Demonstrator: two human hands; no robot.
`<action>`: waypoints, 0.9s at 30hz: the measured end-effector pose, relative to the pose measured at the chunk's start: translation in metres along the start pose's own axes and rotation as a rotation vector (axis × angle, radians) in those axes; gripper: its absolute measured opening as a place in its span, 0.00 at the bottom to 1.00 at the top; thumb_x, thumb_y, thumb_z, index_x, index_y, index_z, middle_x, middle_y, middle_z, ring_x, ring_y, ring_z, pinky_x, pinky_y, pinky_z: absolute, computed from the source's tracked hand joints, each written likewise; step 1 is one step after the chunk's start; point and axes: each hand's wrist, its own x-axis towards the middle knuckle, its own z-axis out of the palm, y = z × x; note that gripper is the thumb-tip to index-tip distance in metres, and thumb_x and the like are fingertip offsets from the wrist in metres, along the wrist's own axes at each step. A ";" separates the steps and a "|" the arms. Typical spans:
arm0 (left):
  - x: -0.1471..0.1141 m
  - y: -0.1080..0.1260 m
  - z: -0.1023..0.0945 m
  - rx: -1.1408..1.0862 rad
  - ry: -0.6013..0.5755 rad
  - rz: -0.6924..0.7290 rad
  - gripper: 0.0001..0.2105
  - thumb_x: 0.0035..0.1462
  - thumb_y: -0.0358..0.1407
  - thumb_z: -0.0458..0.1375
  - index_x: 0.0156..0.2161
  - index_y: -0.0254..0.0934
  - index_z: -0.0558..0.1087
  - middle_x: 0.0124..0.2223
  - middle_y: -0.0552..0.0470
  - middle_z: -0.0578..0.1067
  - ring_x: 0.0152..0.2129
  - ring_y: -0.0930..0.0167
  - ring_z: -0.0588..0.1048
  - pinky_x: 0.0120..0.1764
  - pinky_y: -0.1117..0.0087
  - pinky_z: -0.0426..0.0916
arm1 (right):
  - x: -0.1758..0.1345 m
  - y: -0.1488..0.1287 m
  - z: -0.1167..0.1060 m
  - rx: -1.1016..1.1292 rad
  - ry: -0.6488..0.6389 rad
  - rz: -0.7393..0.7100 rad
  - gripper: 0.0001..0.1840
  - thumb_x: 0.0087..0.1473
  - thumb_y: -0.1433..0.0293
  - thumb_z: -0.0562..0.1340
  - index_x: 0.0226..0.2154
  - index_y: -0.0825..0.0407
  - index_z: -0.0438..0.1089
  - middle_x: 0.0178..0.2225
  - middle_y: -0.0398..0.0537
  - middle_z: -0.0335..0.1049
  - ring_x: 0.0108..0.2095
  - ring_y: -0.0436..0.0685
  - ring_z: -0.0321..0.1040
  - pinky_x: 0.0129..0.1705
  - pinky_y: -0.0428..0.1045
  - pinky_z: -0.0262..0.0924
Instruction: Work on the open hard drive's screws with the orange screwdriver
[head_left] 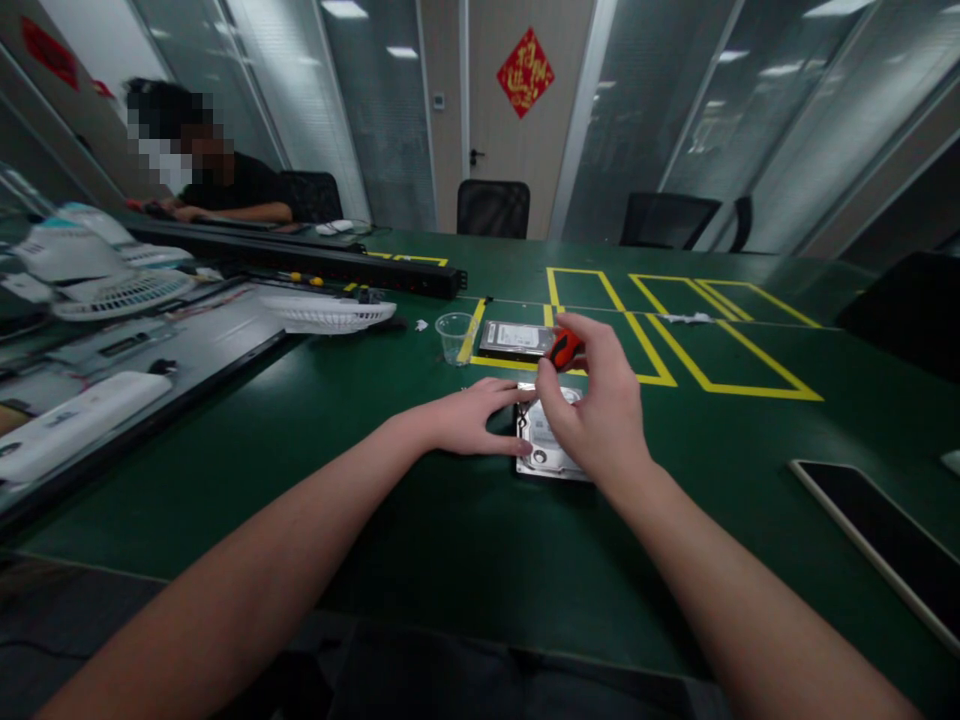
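A silver hard drive [551,460] lies flat on the green table in front of me. My left hand [480,418] rests at its left edge, thumb and fingers spread apart and touching the drive. Above the drive, my right hand [600,400] is closed around the red and black handle of a screwdriver [566,348]. The screwdriver's shaft and tip are hidden, so whether it touches a screw cannot be seen. Just behind, a second hard drive [516,338] with a white label lies inside yellow tape. A clear plastic cup [455,340] stands to its left.
White fan parts [330,312] and a large flat panel [187,345] fill the left side. A long black bar [315,260] lies behind them. At right is a phone-like dark slab [892,545]. Yellow tape [750,388] marks the green table [420,540]. Another person [240,185] sits far left.
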 end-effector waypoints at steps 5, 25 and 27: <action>-0.001 -0.003 0.001 0.004 0.014 0.009 0.48 0.75 0.70 0.74 0.88 0.51 0.71 0.91 0.38 0.70 0.90 0.39 0.65 0.90 0.32 0.61 | 0.002 -0.001 -0.001 -0.021 0.018 0.008 0.19 0.79 0.67 0.70 0.68 0.41 0.80 0.57 0.53 0.84 0.51 0.65 0.84 0.54 0.63 0.88; 0.001 -0.003 0.002 0.007 0.016 -0.009 0.51 0.74 0.71 0.74 0.89 0.47 0.71 0.92 0.35 0.67 0.90 0.37 0.64 0.91 0.30 0.59 | 0.002 -0.002 -0.002 0.015 0.006 -0.019 0.25 0.79 0.70 0.65 0.73 0.40 0.77 0.60 0.54 0.85 0.55 0.67 0.86 0.52 0.64 0.91; 0.001 -0.002 0.001 0.003 0.006 -0.013 0.51 0.74 0.72 0.73 0.89 0.48 0.70 0.93 0.36 0.66 0.91 0.38 0.63 0.91 0.31 0.58 | 0.002 0.000 -0.002 0.028 -0.003 -0.019 0.28 0.78 0.72 0.64 0.74 0.40 0.76 0.60 0.54 0.85 0.55 0.68 0.86 0.54 0.65 0.91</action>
